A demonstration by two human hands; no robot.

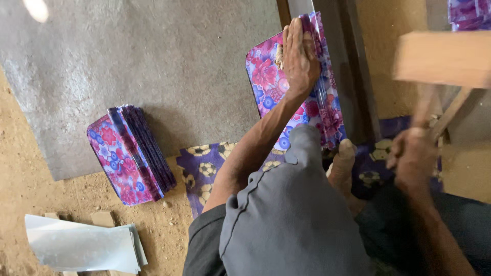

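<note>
The left hand (299,56) lies flat, fingers straight, on a floral printed metal sheet (286,87) against a dark metal bar (353,76) at about 1 o'clock, while the blurred right hand (414,158) at 3 o'clock is closed around the handle of a wooden mallet (445,59). Judging by the stack of floral sheets (130,153) at 9 o'clock, part of the batch looks handled already, though the pictures cannot say how many remain. Plain silver sheets (84,248) lie at 7 o'clock on the dirt floor (20,179), and the person's bent knee (291,204) crowds the sheet's near edge.

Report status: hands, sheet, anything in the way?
Left hand flat on floral sheet at metal bar. Right hand grips blurred wooden mallet. Nothing blocking.
</note>
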